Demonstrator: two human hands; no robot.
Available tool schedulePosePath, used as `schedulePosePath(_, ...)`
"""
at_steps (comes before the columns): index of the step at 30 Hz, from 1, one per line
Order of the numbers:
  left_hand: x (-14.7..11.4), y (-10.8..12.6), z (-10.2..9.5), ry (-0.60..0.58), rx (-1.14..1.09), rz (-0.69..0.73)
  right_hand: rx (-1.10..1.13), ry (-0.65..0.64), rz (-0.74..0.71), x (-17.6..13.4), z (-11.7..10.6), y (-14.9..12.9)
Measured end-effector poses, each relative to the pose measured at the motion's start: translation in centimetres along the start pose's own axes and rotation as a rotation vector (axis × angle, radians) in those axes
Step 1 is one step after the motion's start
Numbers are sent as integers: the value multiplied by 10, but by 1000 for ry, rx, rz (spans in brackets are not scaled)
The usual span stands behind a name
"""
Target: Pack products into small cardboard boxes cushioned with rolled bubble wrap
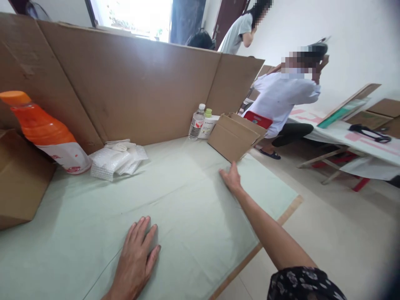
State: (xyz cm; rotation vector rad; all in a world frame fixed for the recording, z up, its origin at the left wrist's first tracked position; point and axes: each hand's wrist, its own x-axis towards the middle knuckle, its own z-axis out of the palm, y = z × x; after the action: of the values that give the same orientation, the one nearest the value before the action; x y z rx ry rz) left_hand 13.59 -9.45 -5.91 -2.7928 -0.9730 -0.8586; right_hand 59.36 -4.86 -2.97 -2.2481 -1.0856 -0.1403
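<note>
My left hand (137, 254) lies palm down on the pale green cloth (175, 196) of the table, fingers stretched out, with nothing in it. My right hand (231, 178) reaches forward to the near lower corner of a small cardboard box (231, 135). Two of its digits stand apart; the others are hidden, and I cannot tell whether it touches the box. That box has its top flaps up. Just left of it stand a clear water bottle (196, 124) with a white cap and a white bottle (208, 126) with a green cap.
A tall cardboard screen (134, 83) borders the table's back. On the left are a large orange drink bottle (53, 135), folded bubble wrap (117, 160) and a cardboard box (21, 179). Two people (289, 98) (237, 33) are beyond, near another table (371, 143).
</note>
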Motion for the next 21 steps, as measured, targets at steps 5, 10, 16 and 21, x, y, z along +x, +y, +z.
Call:
schedulePosePath(5,-31,27,-14,24,85,149,-35,-321,-268,-110,14,-82)
schedulePosePath(10,-77,40,-9,78,93,302,19,-614,-739,-217,-3,-147)
schedulePosePath(16,-103,49,-44,55,-258,192,170,-859,-1023,-284,-41,-159)
schedulePosePath(21,-86,35,-105,-101,-620,-281,435,-838,-1108,-297,-51,-153)
